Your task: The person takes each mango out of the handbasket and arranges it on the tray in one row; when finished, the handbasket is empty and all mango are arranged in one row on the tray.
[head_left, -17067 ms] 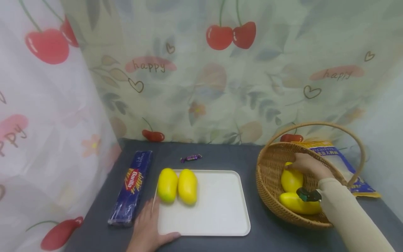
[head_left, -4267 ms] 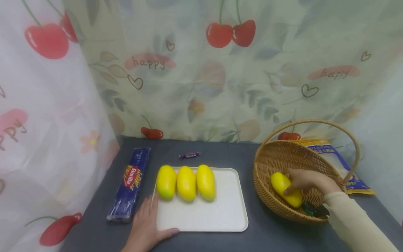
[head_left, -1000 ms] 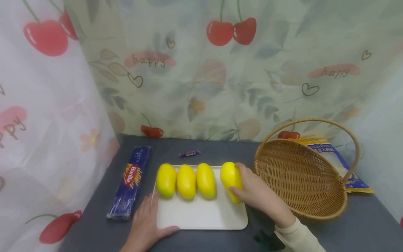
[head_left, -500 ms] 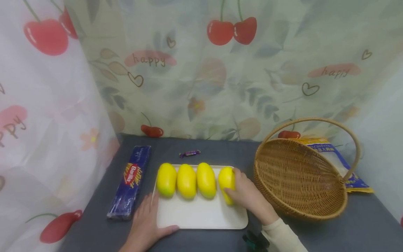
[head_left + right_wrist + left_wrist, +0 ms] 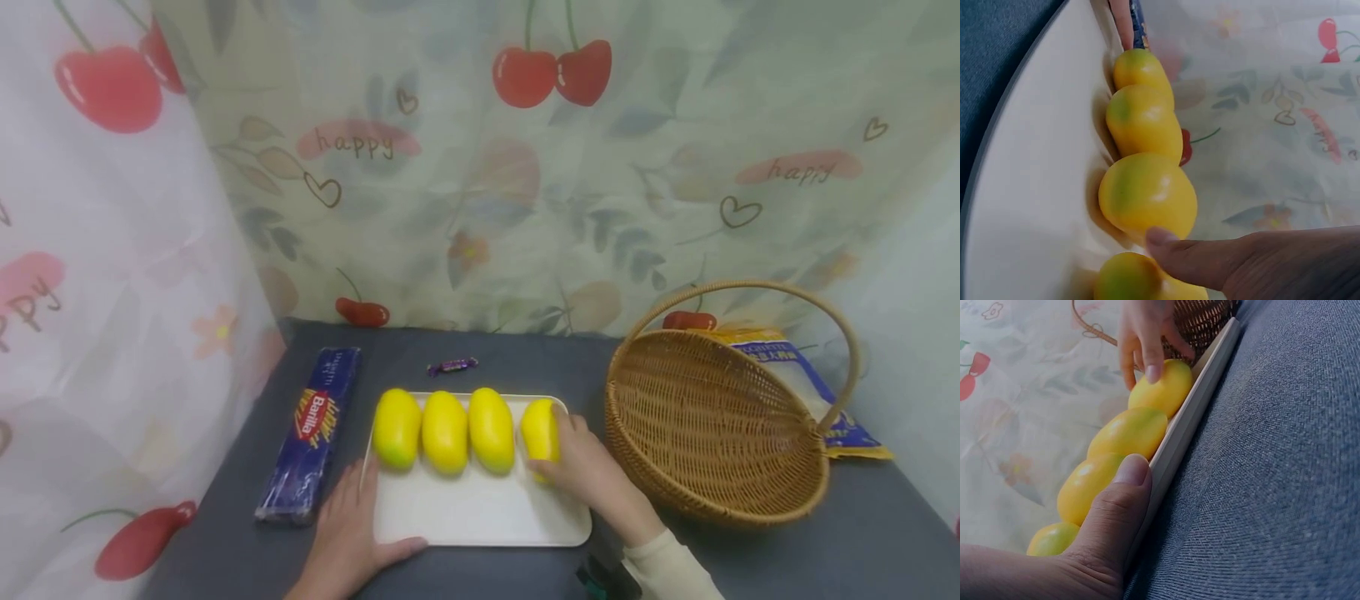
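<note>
Several yellow mangoes with greenish ends lie in a row along the back of a white tray [image 5: 480,517]. At the right end of the row, my right hand [image 5: 588,467] holds the last mango [image 5: 538,429], fingers on its far side and thumb across its near end. That mango rests on the tray, a small gap from the neighbouring mango [image 5: 492,432]. My left hand [image 5: 348,533] lies spread at the tray's left front corner, thumb along the front rim. In the right wrist view my right thumb [image 5: 1188,253] touches the held mango [image 5: 1125,281].
A wicker basket [image 5: 712,417] with a tall handle stands tilted at the right, nothing inside. Behind it lies a blue and yellow bag [image 5: 847,433]. A Barilla spaghetti pack [image 5: 311,433] lies left of the tray, and a purple wrapped candy [image 5: 452,366] behind it.
Mangoes have gone from the basket to the tray, with the right hand carrying the last one to the row's right end and lowering it there. The left hand has stayed at the tray's corner.
</note>
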A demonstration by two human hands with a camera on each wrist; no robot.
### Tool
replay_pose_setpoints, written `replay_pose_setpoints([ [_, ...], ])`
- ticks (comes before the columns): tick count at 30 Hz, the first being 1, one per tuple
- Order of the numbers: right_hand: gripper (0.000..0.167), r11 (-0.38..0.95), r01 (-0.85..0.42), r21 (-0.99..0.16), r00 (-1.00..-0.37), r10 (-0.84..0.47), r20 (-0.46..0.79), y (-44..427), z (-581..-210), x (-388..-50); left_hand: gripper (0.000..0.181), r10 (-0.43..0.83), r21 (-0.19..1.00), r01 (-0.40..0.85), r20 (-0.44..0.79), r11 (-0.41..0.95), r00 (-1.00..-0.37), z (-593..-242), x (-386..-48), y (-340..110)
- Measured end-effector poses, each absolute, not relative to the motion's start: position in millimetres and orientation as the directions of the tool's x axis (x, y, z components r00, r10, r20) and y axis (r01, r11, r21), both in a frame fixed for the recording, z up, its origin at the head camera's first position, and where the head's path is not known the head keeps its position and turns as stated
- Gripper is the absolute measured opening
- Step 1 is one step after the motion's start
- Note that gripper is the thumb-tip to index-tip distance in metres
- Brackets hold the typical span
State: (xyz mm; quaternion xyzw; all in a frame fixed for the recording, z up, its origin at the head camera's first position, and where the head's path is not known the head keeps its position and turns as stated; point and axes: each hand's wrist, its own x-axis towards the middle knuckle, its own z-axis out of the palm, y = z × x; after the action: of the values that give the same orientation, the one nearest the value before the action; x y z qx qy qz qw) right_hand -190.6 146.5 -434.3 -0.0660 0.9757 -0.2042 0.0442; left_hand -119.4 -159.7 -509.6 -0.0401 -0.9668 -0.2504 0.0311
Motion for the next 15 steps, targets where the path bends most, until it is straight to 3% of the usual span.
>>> replay_pose_setpoints([
  [15,0.089,0.881,-0.131,-0.455,-0.983,-0.175,-0.055,146.8,-434.2,-189.4,0.135,0.060,0.490,0.068,0.033,0.869,-0.998,-506.9,-119.6,-159.6],
])
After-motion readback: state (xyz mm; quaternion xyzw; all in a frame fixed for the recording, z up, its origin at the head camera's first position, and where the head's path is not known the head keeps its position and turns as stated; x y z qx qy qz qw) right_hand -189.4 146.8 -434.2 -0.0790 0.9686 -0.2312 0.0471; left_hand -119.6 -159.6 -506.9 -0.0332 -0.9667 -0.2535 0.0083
